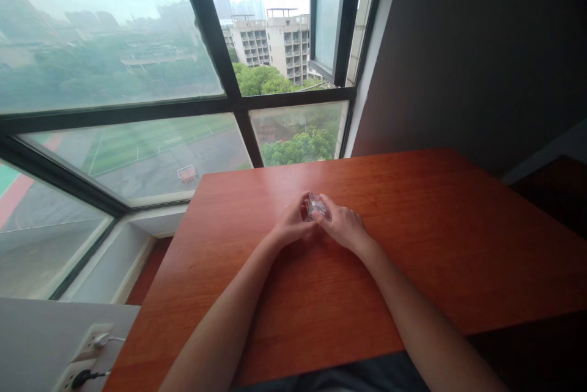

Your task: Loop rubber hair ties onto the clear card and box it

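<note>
Both of my hands meet over the middle of the table [413, 227]. Between them is a small clear object [314, 205], glass-like or plastic, with shiny edges; its exact kind is too small to make out. My left hand [293, 219] is closed round its left side. From the right, my right hand [343, 224] grips it, with the thumb on the near face and the index finger along the far edge. The fingers hide part of the object. Both wrists are low over the reddish-brown wooden surface.
A dark-framed window [293, 100] runs along the far and left sides, with one pane swung outward. A dark wall [449, 62] rises at the right. Plugs with cables [85, 377] sit in sockets [94, 340] at the lower left.
</note>
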`<state>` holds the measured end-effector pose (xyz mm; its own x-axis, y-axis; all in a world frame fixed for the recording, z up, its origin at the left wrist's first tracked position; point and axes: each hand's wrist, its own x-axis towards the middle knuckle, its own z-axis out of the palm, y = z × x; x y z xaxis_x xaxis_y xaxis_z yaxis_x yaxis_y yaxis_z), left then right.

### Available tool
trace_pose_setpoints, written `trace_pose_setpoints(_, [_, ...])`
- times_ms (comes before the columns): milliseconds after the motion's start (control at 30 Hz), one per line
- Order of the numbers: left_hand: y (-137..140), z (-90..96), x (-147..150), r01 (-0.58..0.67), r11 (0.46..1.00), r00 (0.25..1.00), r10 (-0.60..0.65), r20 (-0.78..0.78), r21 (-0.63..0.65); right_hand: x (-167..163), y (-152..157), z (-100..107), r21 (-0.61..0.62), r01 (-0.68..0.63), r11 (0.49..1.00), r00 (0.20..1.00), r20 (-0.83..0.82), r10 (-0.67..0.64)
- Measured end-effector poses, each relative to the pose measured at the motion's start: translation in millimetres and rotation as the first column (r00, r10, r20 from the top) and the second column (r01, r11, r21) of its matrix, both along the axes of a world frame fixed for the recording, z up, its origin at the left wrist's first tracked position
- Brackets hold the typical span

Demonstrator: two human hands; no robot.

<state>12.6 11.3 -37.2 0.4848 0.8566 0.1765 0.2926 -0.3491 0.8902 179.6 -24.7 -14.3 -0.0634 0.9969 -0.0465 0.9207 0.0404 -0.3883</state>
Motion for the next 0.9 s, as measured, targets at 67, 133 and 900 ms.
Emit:
trace_pose_setpoints(67, [0, -1.0, -1, 0.031, 0.999, 0.999, -0.031, 0.031, 0.01, 0, 0, 0, 0.003, 0.001, 1.0, 1.0, -0.001, -0.001])
trace_pose_setpoints(133, [1, -2.4, -1, 0.046, 0.999, 0.997, -0.047, 0.054, 0.016, 0, 0, -1, 0.006, 0.002, 1.0, 1.0, 0.001, -0.002])
trace_pose_setpoints(900, [7, -2.7, -13, 0.087, 0.966, 0.976, -0.033, 0.217, -0.242, 10, 8, -10, 0.003, -0.012, 1.0, 0.957, -0.291, 0.012])
